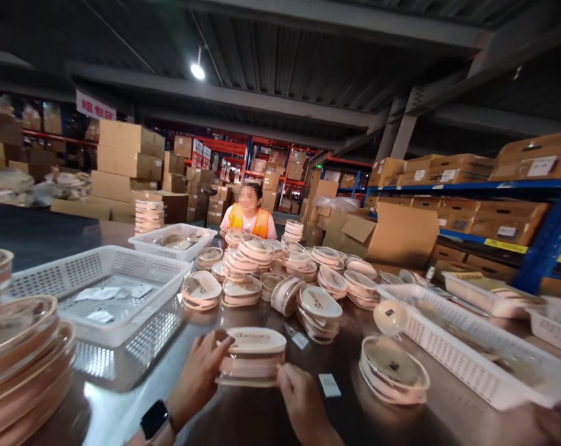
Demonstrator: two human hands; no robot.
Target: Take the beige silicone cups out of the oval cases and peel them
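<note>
Both of my hands are at a short stack of pink oval boxes [252, 360] with pale printed lids, on the dark table in front of me. My left hand [202, 371], with a black watch at its wrist, has its fingers on the stack's left side and top edge. At the lower right corner of the stack, my right hand [301, 393] pinches the edge between thumb and fingers. Beyond them lies a large heap of similar oval boxes [255, 251]. To the right stands another small stack [394, 371] with a clear top. A white paper slip [329, 384] lies beside my right hand.
White perforated baskets stand at the left [117, 331] and right [466, 365]. Tall box stacks [24, 371] rise at the near left. Across the table is a person in an orange vest [260, 222]. A blurred hand [531, 421] shows at the lower right. Cardboard cartons and shelving stand behind.
</note>
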